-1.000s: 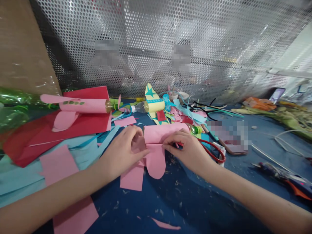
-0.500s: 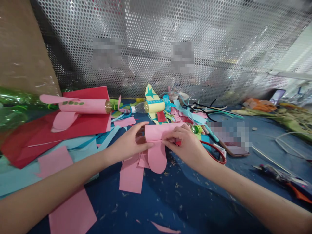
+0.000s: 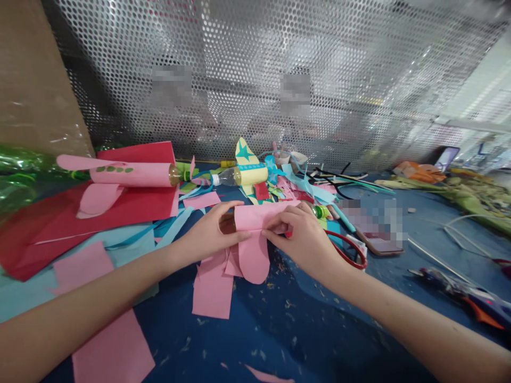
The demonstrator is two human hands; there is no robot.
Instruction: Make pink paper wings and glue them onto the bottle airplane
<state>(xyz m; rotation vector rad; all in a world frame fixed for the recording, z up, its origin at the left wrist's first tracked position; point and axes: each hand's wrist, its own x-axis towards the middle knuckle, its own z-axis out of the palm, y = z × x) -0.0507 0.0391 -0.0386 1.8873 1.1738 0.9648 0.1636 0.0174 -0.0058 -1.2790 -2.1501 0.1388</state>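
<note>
A small plastic bottle wrapped in pink paper (image 3: 259, 215) lies on its side in the middle of the blue table (image 3: 303, 330). My left hand (image 3: 211, 231) cups its bottom end, fingers curled around it. My right hand (image 3: 303, 236) pinches the wrap's lower edge where a rounded pink paper fin (image 3: 253, 258) hangs down. The bottle's green cap (image 3: 321, 211) pokes out past my right hand. Red-handled scissors (image 3: 351, 250) lie just behind my right wrist.
A finished pink bottle rocket (image 3: 128, 174) rests on red paper (image 3: 80, 213) at the left. A yellow one (image 3: 249, 173) lies further back. Pink (image 3: 112, 351) and light blue sheets and scraps cover the left. A perforated metal screen (image 3: 255, 80) closes the back. A phone (image 3: 377, 244) and cables lie right.
My left hand has slid from the paper's edge round to the bottle's bottom end. The bottle has turned slightly, and its brown end now shows. My right hand keeps pinching the seam.
</note>
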